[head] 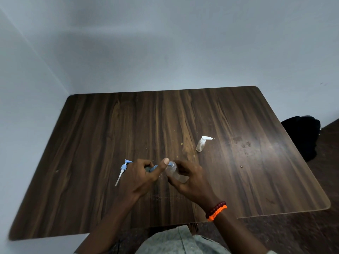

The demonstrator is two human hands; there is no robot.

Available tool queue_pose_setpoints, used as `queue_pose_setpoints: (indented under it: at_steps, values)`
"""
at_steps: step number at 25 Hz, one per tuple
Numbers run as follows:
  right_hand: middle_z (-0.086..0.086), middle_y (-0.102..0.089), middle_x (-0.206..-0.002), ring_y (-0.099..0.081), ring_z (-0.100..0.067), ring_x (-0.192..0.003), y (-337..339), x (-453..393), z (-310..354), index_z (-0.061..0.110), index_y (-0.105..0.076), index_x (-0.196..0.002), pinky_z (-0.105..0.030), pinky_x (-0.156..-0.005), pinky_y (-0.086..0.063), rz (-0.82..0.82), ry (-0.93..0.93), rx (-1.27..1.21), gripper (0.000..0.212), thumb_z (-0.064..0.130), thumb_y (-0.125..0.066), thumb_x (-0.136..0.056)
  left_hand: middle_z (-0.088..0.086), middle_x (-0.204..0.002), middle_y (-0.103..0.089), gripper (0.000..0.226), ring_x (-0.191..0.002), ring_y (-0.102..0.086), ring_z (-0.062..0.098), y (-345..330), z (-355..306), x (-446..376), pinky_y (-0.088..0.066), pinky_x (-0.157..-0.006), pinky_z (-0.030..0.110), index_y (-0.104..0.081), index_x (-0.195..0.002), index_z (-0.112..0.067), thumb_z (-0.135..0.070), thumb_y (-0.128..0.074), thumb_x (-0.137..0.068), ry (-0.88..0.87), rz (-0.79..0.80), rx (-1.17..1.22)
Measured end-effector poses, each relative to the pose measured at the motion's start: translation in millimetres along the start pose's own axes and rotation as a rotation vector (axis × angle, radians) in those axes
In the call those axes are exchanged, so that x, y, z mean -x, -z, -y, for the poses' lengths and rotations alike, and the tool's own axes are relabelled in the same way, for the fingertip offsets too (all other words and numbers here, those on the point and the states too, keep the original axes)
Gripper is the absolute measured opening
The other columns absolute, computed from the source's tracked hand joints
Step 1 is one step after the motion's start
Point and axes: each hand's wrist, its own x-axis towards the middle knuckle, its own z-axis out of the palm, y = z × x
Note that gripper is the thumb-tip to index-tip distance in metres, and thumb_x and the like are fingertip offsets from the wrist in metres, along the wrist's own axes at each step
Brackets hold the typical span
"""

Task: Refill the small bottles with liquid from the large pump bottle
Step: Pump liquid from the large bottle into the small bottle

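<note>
Hands (136, 177) (190, 180) clamped on small bottle (172, 170) | loose pump (122, 170) left | spare bottle (201, 143) behind

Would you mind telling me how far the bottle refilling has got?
Done: a blue pump head lies detached on the table. In hand: the right hand holds a small clear bottle, while the left hand holds something blue at its mouth. Left: the white-capped small bottle stands untouched; its fill level is unreadable.

Head view: single wide-angle, looks forward and down from above desk (238, 114) near edge; hands close below.
</note>
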Motion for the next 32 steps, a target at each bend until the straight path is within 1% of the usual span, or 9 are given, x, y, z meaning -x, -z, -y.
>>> queue_pose_setpoints:
  at_steps: [3,8,11,14,17,20,23,26,32]
  values:
    - [0.007,-0.077,-0.101,-0.074,-0.008,-0.095,3.1,-3.0,3.7,0.018,-0.072,-0.114,-0.035,-0.083,-0.063,-0.023,-0.004,-0.018,0.029,0.035,-0.076,-0.09,0.013,-0.058,-0.063,0.106,-0.056,-0.064,0.022,2.5,-3.3,-1.0,-0.05,-0.054,0.037,-0.063,-0.062,-0.003,-0.103,-0.029,-0.071,-0.004,0.039,0.023]
    - [0.005,-0.076,-0.107,-0.072,-0.006,-0.101,2.2,0.2,3.2,0.017,-0.072,-0.117,-0.033,-0.087,-0.063,0.023,-0.023,-0.018,0.031,0.031,-0.079,-0.09,0.007,-0.052,-0.062,0.081,-0.045,-0.056,0.012,3.2,-7.7,-2.1,-0.037,-0.047,0.025,-0.063,-0.055,-0.011,-0.086,-0.043,-0.074,0.003,-0.003,-0.044]
    - [0.012,-0.075,-0.106,-0.073,-0.003,-0.1,4.5,0.6,5.4,0.025,-0.071,-0.116,-0.027,-0.087,-0.063,0.004,-0.04,-0.059,0.029,0.033,-0.079,-0.088,0.008,-0.048,-0.054,0.098,-0.041,-0.046,0.007,0.6,-8.4,-2.4,-0.039,-0.049,0.028,-0.06,-0.057,-0.004,-0.098,-0.036,-0.074,0.017,0.023,-0.03]
    - [0.016,-0.074,-0.105,-0.073,-0.003,-0.101,9.3,-1.5,7.3,0.029,-0.069,-0.116,-0.024,-0.087,-0.063,0.001,-0.045,-0.087,0.032,0.033,-0.08,-0.086,-0.001,-0.045,-0.044,0.109,-0.041,-0.042,0.006,-0.3,-7.4,-1.0,-0.041,-0.05,0.028,-0.053,-0.058,-0.001,-0.106,-0.03,-0.069,0.028,0.051,-0.036]
    - [0.016,-0.074,-0.106,-0.073,-0.004,-0.101,11.2,-2.0,4.8,0.027,-0.069,-0.117,-0.026,-0.087,-0.063,0.006,-0.054,-0.07,0.035,0.032,-0.082,-0.085,0.003,-0.048,-0.055,0.101,-0.043,-0.049,0.006,-1.0,-11.1,-3.8,-0.047,-0.052,0.029,-0.056,-0.056,-0.007,-0.104,-0.033,-0.07,0.039,0.053,-0.073]
    - [0.008,-0.077,-0.108,-0.074,-0.004,-0.101,7.4,-1.1,0.1,0.02,-0.071,-0.117,-0.031,-0.086,-0.064,0.031,-0.054,-0.048,0.034,0.026,-0.083,-0.086,-0.005,-0.057,-0.056,0.079,-0.052,-0.056,0.012,-3.7,-17.3,-6.7,-0.053,-0.057,0.035,-0.058,-0.056,-0.022,-0.098,-0.041,-0.068,0.083,0.057,-0.156]
    - [0.006,-0.077,-0.104,-0.075,-0.007,-0.097,7.8,-0.8,-2.2,0.019,-0.072,-0.114,-0.036,-0.082,-0.065,0.015,-0.095,-0.065,0.029,0.024,-0.083,-0.088,-0.009,-0.048,-0.048,0.089,-0.047,-0.055,0.012,-5.4,-19.9,-5.8,-0.053,-0.057,0.034,-0.049,-0.051,-0.02,-0.106,-0.034,-0.067,0.118,0.049,-0.159]
    - [0.004,-0.077,-0.106,-0.074,-0.009,-0.098,15.7,-3.0,-3.5,0.015,-0.072,-0.119,-0.039,-0.081,-0.066,0.018,-0.1,-0.007,0.035,0.03,-0.081,-0.089,-0.006,-0.044,-0.049,0.099,-0.044,-0.054,0.012,-6.7,-16.4,-3.7,-0.054,-0.056,0.036,-0.053,-0.053,-0.012,-0.107,-0.03,-0.068,0.108,0.057,-0.128]
    - [0.003,-0.075,-0.114,-0.072,-0.008,-0.102,12.9,4.5,-3.6,0.017,-0.069,-0.124,-0.034,-0.083,-0.065,0.07,-0.068,0.011,0.038,0.024,-0.082,-0.088,-0.006,-0.048,-0.048,0.083,-0.048,-0.056,0.011,-5.1,-22.7,-0.5,-0.053,-0.055,0.035,-0.051,-0.051,-0.018,-0.098,-0.04,-0.071,0.113,0.046,-0.198]
